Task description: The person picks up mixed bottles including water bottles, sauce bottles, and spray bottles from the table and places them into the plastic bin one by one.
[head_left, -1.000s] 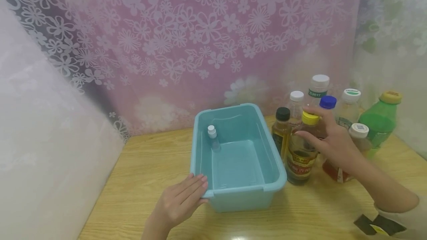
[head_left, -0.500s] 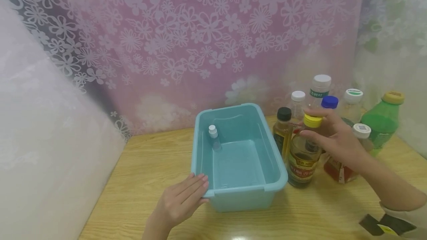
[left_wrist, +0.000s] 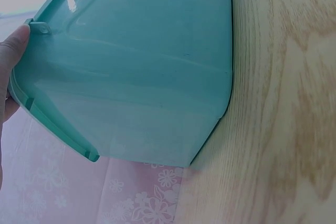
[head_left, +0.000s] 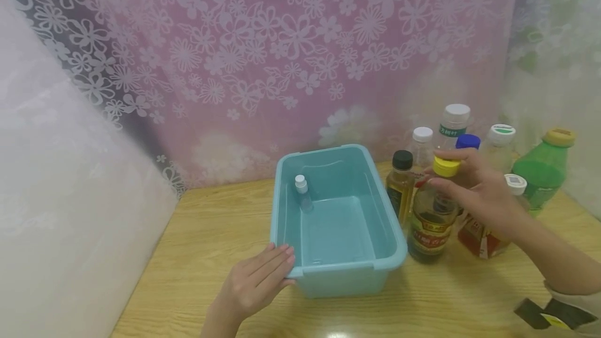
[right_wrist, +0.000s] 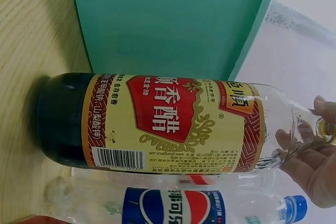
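Note:
A glass vinegar bottle (head_left: pixel 431 236) with a yellow cap and a red and yellow label holds dark liquid. My right hand (head_left: pixel 488 197) grips it at the neck, just under the cap, thumb on the near side. In the right wrist view the vinegar bottle (right_wrist: pixel 173 124) fills the middle, close beside the tub's wall. My left hand (head_left: pixel 255 281) holds the near left corner of the light blue plastic tub (head_left: pixel 338 281), fingers over the rim. The left wrist view shows the thumb (left_wrist: pixel 20 36) on that rim. Inside the tub, a small white-capped bottle (head_left: pixel 302 194) leans at the left wall.
Several bottles crowd the right side: a black-capped one (head_left: pixel 400 192), a green one (head_left: pixel 540 171), a white-capped one with red contents (head_left: pixel 483 239) and a blue-capped Pepsi bottle (right_wrist: pixel 173 205). A floral curtain (head_left: pixel 281 67) hangs behind the wooden table (head_left: pixel 211 223).
My right hand and the vinegar bottle have shifted slightly right in the head view. The other bottles also appear a little further right. My left hand stays on the tub's corner.

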`<state>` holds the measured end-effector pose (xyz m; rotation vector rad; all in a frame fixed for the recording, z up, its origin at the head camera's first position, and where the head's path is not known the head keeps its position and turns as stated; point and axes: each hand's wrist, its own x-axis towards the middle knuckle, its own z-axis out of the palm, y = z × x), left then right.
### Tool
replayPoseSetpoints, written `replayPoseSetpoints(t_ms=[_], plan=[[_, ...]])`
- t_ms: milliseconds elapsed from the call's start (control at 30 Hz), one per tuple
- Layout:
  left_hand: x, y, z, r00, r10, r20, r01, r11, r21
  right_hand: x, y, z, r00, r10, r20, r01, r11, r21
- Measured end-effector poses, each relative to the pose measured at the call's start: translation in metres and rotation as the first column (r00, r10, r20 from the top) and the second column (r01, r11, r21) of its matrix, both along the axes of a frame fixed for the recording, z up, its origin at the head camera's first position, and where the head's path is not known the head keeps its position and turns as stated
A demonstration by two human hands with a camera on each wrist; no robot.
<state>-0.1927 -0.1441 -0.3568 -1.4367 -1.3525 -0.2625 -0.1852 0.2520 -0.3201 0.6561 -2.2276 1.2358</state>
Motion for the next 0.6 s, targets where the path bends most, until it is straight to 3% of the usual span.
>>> replayPoseSetpoints(t_ms=[200,267,433,500,600], plan=[[0.000,0.000,0.000,1.000,-0.005,-0.006,0.005,1.000,0.002,0.000,0.000,0.008,0.998,0.023,-0.062,-0.023,1.000,0.002],[0.000,-0.001,0.000,1.000,-0.003,-0.005,0.003,1.000,0.001,-0.001,0.000,0.010,0.995,0.083,-0.064,-0.085,0.996,-0.038],[0.000,-0.001,0.000,1.000,-0.001,-0.007,0.001,1.000,0.003,-0.002,0.000,0.018,0.989,0.110,-0.100,-0.116,0.991,-0.064],[0.000,-0.001,0.000,1.000,-0.001,-0.009,0.001,1.000,0.005,-0.002,0.000,0.022,0.992,0.068,-0.110,-0.074,0.996,-0.055],[0.001,-0.001,0.000,1.000,0.000,-0.008,0.000,1.000,0.005,0.000,0.000,0.028,0.990,0.120,-0.080,-0.131,0.979,-0.154]])
